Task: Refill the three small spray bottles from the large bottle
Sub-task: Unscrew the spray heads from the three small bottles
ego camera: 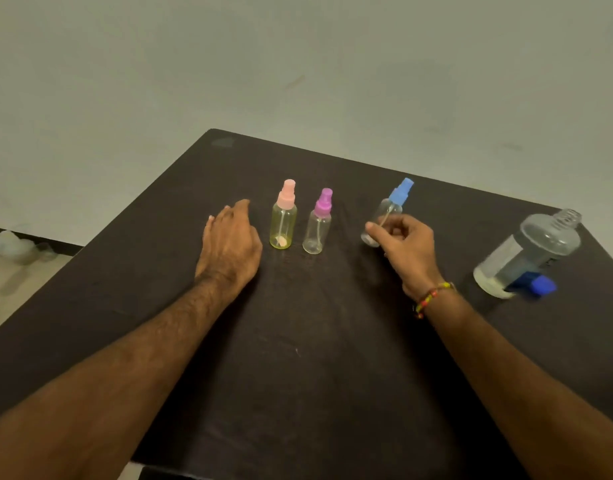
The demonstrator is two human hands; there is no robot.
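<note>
Three small spray bottles stand in a row on the dark table (298,358). The yellowish one with a pink sprayer (283,220) and the clear one with a purple sprayer (318,226) stand upright and free. My right hand (407,251) grips the clear one with a blue sprayer (389,209), which tilts to the right. Just left of the pink-topped bottle, my left hand (230,244) rests palm down on the table, holding nothing. The large clear bottle (530,254) stands uncapped at the right, partly filled with clear liquid. Its blue cap (543,285) lies at its base.
The table's far edge runs diagonally behind the bottles, with a pale wall beyond. Its left edge drops to a light floor where something white (7,242) lies. A beaded band circles my right wrist (431,297).
</note>
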